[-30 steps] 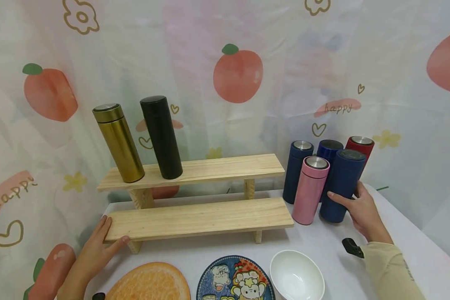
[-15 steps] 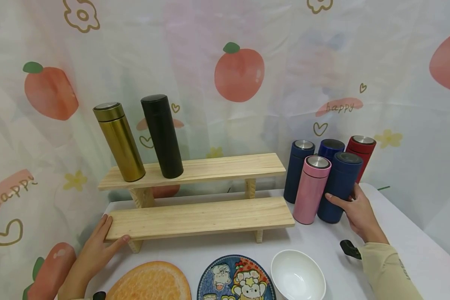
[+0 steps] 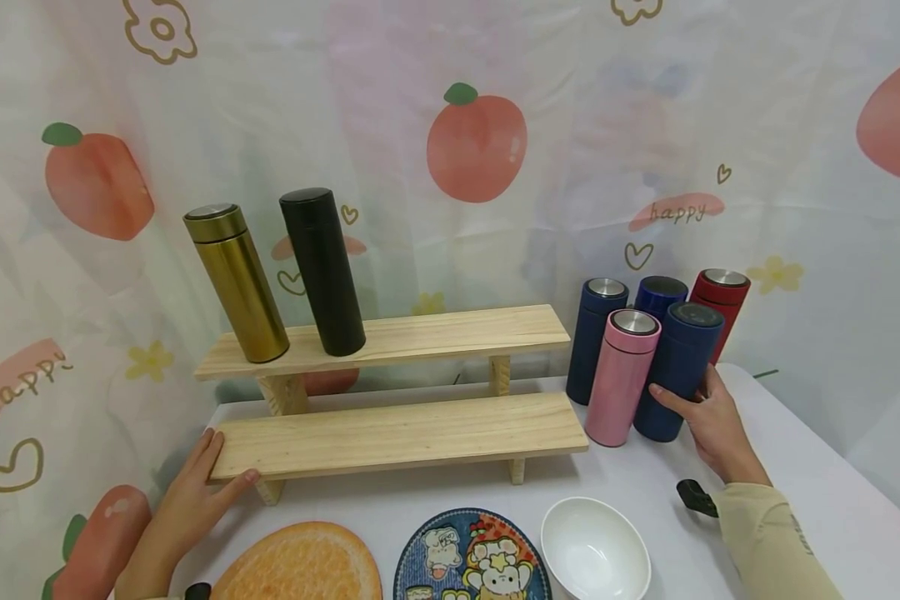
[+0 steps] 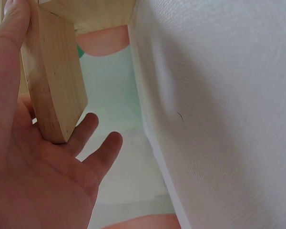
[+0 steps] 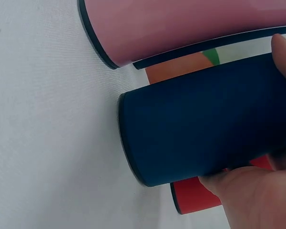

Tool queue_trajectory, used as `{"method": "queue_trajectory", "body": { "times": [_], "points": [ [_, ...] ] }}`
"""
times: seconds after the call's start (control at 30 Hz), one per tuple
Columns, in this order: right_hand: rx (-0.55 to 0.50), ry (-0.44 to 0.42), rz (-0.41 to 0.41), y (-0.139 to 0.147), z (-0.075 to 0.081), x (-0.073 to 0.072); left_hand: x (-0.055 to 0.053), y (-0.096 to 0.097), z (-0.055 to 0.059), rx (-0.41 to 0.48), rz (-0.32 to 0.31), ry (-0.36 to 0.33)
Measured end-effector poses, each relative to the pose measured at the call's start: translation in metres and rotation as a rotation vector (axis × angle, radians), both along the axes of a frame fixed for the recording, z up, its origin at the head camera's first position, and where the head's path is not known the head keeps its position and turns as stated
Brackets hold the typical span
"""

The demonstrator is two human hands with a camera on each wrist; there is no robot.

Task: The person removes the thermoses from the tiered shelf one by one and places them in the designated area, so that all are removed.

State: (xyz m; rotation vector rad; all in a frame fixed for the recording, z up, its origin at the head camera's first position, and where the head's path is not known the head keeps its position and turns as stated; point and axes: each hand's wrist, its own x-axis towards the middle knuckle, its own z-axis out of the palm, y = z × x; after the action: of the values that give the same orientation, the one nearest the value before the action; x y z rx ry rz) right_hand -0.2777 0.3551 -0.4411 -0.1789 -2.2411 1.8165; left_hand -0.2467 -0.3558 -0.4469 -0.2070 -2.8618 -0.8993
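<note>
A navy thermos bottle (image 3: 673,379) stands upright at the right, gripped by my right hand (image 3: 726,437) with the thumb on its front and the fingers round its far side. In the right wrist view the bottle's base (image 5: 133,140) is right at the white cloth. A pink thermos (image 3: 621,383) is close on its left; behind are a red thermos (image 3: 722,292), a blue thermos (image 3: 660,292) and another navy thermos (image 3: 594,350). My left hand (image 3: 187,508) holds the left end of the lower board of a two-tier wooden shelf (image 3: 412,433), thumb along the front edge.
A gold thermos (image 3: 242,292) and a black thermos (image 3: 322,275) stand on the upper board (image 3: 457,335). In front lie an orange round mat (image 3: 307,558), a patterned plate (image 3: 427,575) and a white bowl (image 3: 596,550). A printed curtain (image 3: 360,117) hangs behind.
My right hand has shifted the navy thermos slightly left, closer to the pink one; over the last half second it stays put. The left hand has not moved.
</note>
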Motion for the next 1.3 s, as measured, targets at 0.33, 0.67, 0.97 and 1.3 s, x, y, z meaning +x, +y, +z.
{"method": "queue_trajectory", "body": {
  "times": [0.33,0.67,0.97,1.3],
  "points": [
    [0.024,-0.003,-0.003,-0.002,-0.002,-0.003,0.0,-0.002,-0.001,0.011,-0.001,0.023],
    [0.049,-0.006,-0.015,0.0,-0.007,-0.001,0.001,-0.001,-0.004,0.019,-0.002,0.015],
    [-0.067,0.159,0.012,0.005,0.018,0.011,0.002,0.001,-0.002,0.014,0.003,-0.01],
    [-0.14,0.445,-0.055,-0.011,0.079,0.043,0.001,0.0,0.001,0.01,-0.003,-0.003]
  ]
}}
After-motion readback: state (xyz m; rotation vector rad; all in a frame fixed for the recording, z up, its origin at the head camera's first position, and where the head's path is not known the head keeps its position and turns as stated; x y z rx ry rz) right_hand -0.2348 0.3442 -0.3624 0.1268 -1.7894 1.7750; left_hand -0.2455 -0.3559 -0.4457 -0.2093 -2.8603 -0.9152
